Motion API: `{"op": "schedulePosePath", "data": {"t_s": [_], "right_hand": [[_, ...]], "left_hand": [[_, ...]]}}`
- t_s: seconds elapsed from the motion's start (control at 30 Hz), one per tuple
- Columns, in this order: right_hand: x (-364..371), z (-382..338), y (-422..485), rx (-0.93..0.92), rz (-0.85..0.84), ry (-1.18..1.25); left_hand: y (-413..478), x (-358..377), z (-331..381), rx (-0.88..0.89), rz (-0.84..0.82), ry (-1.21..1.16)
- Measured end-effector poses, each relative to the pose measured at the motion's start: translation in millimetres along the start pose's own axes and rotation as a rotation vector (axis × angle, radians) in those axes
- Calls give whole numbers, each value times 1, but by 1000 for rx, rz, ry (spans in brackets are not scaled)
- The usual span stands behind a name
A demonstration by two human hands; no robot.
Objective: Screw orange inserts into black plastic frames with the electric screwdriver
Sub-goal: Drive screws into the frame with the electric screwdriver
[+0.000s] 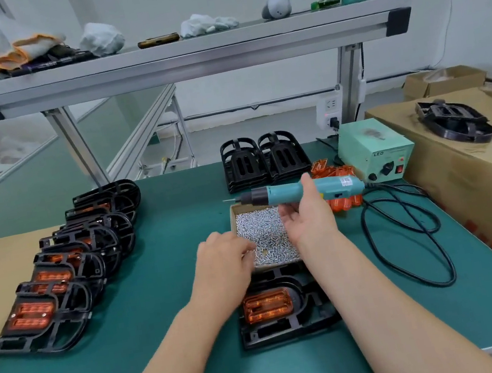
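The black frame (293, 331) you are working on lies flat on the green mat (169, 359), directly between your forearms, with its orange insert (268, 307) seated in it. Its long axis runs 12 to 6 o'clock: rounded end away from you, squared end towards you. From both hands it lies at 6 o'clock, and your left forearm crosses its left edge, so that side is nearer.

Just beyond the frame at 12 o'clock sits the cardboard box (233, 217) of screws (264, 231). Your left hand (223, 254) is at the box's near-left corner, fingers bent down onto the screws. Whether a screw is pinched is hidden.

Your right hand (307, 215) grasps the electric screwdriver (284, 192) with the thumb wrapped over its barrel, above the far end of the box. The tool lies level, long axis 9 to 3 o'clock, bit towards 9. By my reading, you'd need to tip the bit down and bring it back to 6 o'clock to reach the insert.

At 9 o'clock is a row of finished frames (59, 280).
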State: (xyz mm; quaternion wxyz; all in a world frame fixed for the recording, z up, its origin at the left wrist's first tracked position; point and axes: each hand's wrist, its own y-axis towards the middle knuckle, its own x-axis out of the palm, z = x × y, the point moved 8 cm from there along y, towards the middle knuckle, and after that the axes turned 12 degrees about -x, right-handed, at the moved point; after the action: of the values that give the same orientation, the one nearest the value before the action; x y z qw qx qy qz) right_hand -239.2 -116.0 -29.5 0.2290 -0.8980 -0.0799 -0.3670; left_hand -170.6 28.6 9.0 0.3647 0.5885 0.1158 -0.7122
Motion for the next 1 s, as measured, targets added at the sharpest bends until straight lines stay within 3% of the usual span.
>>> {"op": "schedulePosePath", "data": {"t_s": [0.17,0.3,0.43,0.63,0.8,1.0], "right_hand": [[5,-30,0,-147,11,85],[4,-35,4,-123,-4,162],[-6,-31,7,-104,-8,161],[-12,-37,8,-140,-24,170],[-14,-42,3,-151,-19,152],[-11,-40,-8,-158,-40,79]], "left_hand": [[33,40,13,109,-241,249],[46,50,16,108,-351,126],[44,53,15,133,-309,26],[33,33,0,-118,-200,-477],[2,27,-8,-371,-334,-1194],[-28,24,-17,-522,-437,-1505]]}}
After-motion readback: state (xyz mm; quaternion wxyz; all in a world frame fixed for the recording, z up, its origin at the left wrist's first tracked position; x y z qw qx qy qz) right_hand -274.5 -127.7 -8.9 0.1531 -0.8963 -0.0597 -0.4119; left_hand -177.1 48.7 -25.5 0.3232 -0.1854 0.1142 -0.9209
